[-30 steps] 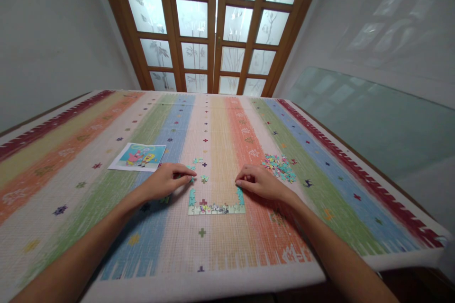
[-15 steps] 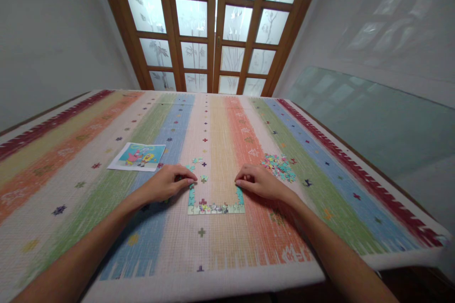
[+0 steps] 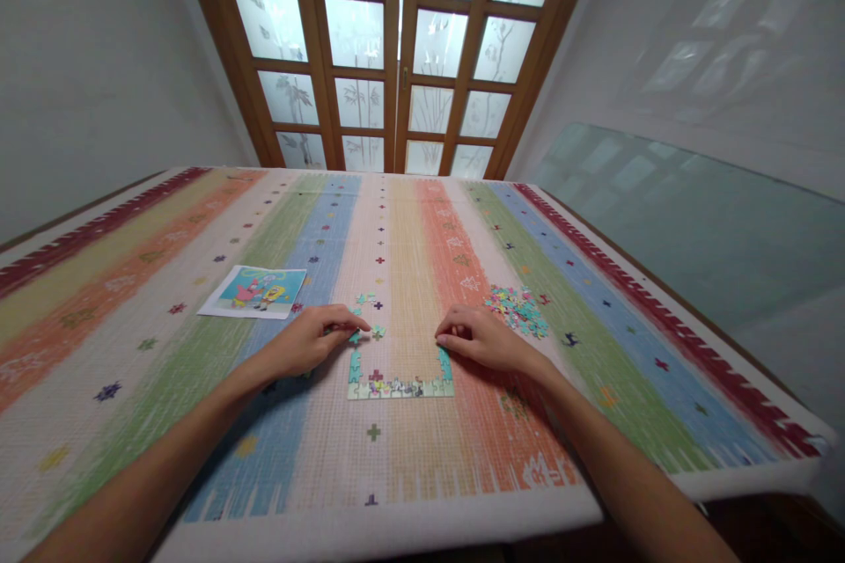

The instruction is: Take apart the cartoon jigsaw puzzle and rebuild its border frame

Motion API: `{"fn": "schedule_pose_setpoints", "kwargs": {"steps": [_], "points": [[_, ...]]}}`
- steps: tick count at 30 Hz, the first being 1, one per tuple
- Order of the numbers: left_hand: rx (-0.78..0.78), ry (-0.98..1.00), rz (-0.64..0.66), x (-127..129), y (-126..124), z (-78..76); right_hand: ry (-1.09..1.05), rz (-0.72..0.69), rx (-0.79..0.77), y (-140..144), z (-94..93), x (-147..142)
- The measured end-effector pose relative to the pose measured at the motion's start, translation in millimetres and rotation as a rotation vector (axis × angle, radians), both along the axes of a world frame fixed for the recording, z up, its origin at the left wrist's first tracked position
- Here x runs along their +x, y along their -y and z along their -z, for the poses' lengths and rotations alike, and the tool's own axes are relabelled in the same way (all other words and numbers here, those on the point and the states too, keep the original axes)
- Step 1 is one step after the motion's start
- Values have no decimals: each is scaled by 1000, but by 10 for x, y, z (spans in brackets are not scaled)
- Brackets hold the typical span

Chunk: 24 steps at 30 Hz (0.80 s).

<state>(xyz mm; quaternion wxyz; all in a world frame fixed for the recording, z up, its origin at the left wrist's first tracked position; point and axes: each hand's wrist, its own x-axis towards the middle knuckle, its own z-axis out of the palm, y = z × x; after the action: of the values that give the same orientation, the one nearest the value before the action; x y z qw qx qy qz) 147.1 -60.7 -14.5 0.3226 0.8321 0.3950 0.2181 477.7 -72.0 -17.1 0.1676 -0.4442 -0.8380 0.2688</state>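
A partly joined jigsaw puzzle border point(image 3: 432, 389) lies on the cloth, with a bottom row and two short teal sides. My left hand point(image 3: 323, 336) is over its upper left side, index finger stretched out and thumb apart. The index fingertip reaches a loose puzzle piece point(image 3: 378, 332); a teal piece shows between finger and thumb. Several more loose pieces point(image 3: 366, 298) lie just beyond. At the top of the right side, my right hand point(image 3: 479, 337) has thumb and index finger pressed together; what they hold, if anything, is hidden.
A heap of mixed puzzle pieces point(image 3: 518, 310) lies beyond my right hand. On the left rests a cartoon picture sheet point(image 3: 257, 291). A striped tablecloth point(image 3: 409, 237) covers the table. Wooden glazed doors point(image 3: 396, 70) stand behind, and a glass panel point(image 3: 693, 220) leans at the right.
My left index finger has straightened and moved slightly right to the loose piece, parting from the thumb. The right hand stays where it was.
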Motion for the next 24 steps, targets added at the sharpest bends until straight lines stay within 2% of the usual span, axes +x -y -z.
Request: {"fn": "schedule_pose_setpoints", "kwargs": {"steps": [3,9,14,18,24], "points": [[-26,15,-13,-14,-7,-16,-8,0,0,3,1,-2],[-274,84,-82,-14,-21,-3,9,-2,-3,2,-11,-3],[-377,87,-111,6,-2,25,1,-5,1,-5,-1,4],[-362,73,-111,15,25,2,10,-3,-6,-3,-3,8],[-231,-2,-71,16,25,-55,-3,-3,0,-2,-5,4]]}}
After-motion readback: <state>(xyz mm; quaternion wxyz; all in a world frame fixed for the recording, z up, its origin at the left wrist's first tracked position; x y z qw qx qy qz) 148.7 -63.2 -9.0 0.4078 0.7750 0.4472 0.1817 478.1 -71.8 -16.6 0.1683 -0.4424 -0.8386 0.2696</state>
